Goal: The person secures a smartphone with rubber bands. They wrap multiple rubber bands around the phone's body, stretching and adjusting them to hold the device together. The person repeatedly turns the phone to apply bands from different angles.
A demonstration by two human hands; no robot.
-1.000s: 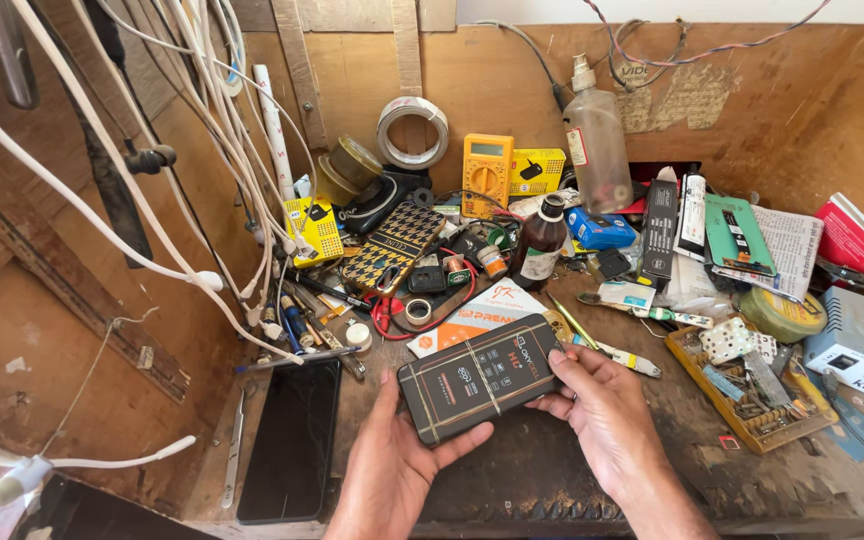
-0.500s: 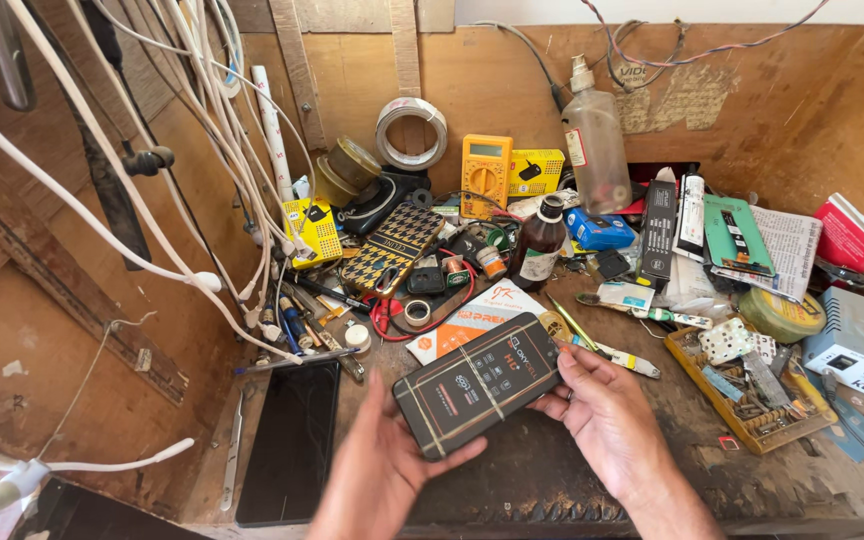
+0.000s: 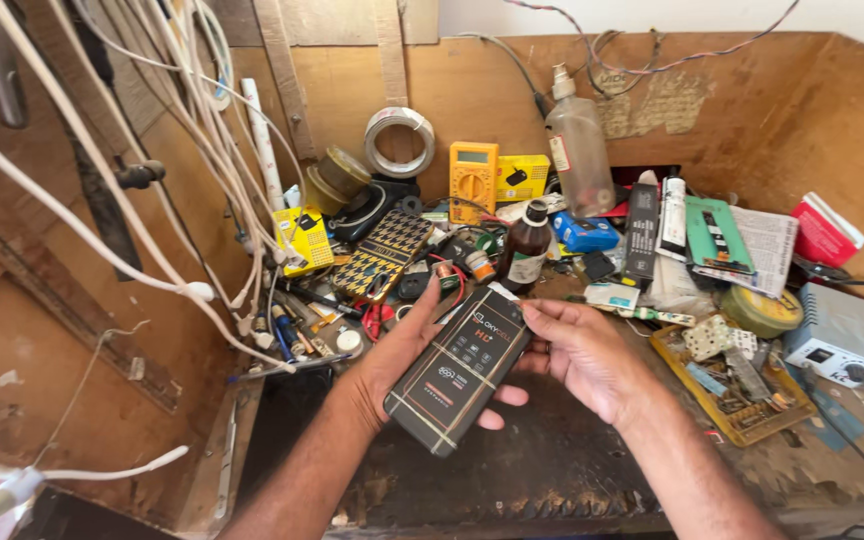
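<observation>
**Q.** What carries the scene?

**A.** A worn wooden counter (image 3: 572,470), boxed in by plywood walls. The landmark for every place below is the dark box (image 3: 457,370), a flat, black, oblong carton with thin pale stripes. It is held clear of the counter, tilted, its printed face towards the camera.

**Q.** Next in size?

**A.** A bundle of white cables (image 3: 102,230) hangs well to the left of the box. Then come the two hands. The left hand (image 3: 392,350) lies under and behind the box, palm up, its grip closed along the left edge with the fingertips showing below the lower right edge. The right hand (image 3: 582,355) is just right of the box. Its grip is narrow, with the fingertips pinching the upper right corner.

**Q.** And the smaller things?

**A.** All lie beyond the box, apart from it. A clear plastic bottle (image 3: 580,150) stands far behind and to the right. A yellow multimeter (image 3: 473,180) leans on the back wall straight behind. A brown glass bottle (image 3: 525,245) stands just past the box's upper end. A yellow tray of small parts (image 3: 732,385) sits to the right of the box, beyond the right hand.

**Q.** Which step is in hand?

**A.** As judged from the hold, the box is being examined or turned over in both hands, still closed. No flap shows lifted.

**Q.** What does further handling call for?

**A.** The left palm bears the weight, so it must stay under the box while the right fingertips work at the upper end. The clutter close behind leaves little room to swing it.
</observation>
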